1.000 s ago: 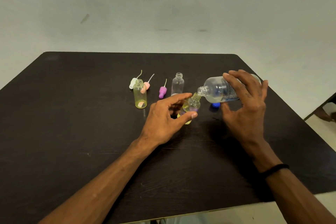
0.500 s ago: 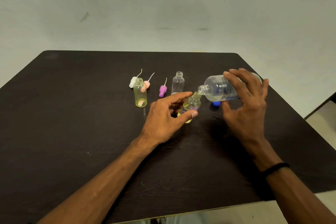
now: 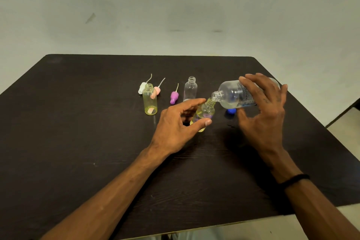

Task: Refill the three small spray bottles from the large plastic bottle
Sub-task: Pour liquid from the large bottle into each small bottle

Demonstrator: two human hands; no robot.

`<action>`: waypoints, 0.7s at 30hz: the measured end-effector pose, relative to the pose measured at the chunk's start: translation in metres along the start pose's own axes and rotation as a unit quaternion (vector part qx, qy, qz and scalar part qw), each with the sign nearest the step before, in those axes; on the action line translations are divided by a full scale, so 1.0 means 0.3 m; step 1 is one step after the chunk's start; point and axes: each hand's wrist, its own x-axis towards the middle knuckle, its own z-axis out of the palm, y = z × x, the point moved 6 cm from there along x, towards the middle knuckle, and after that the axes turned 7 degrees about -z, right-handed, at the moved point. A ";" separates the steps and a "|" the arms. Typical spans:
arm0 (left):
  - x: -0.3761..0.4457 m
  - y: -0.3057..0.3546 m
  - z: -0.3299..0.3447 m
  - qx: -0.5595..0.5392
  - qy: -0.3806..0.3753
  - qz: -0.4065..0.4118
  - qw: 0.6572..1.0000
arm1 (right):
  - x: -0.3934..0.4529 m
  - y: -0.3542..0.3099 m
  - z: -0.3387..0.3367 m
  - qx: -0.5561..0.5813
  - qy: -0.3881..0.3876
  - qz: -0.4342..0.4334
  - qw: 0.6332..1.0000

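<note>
The left hand (image 3: 175,124) pinches a tilted small bottle (image 3: 204,113); the right hand (image 3: 263,111) grips the big bottle (image 3: 233,96). Their narrow necks barely meet, so any wobble may spill onto the worktop (image 3: 78,122).

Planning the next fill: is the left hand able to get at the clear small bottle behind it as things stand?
Probably not yet: the left hand is gripping the tilted yellow bottle. Once freed, the clear small bottle stands just beyond its fingers, with nothing between them.
</note>
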 end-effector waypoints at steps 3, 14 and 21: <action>0.000 0.000 0.000 0.001 -0.003 0.000 1.000 | 0.000 -0.001 0.001 -0.001 0.000 0.001 1.000; 0.001 -0.010 0.002 -0.001 0.000 -0.005 1.000 | -0.001 -0.004 0.000 -0.001 0.001 0.002 1.000; 0.001 -0.005 0.002 -0.003 -0.003 -0.005 1.000 | 0.001 -0.001 0.000 -0.002 -0.002 0.007 1.000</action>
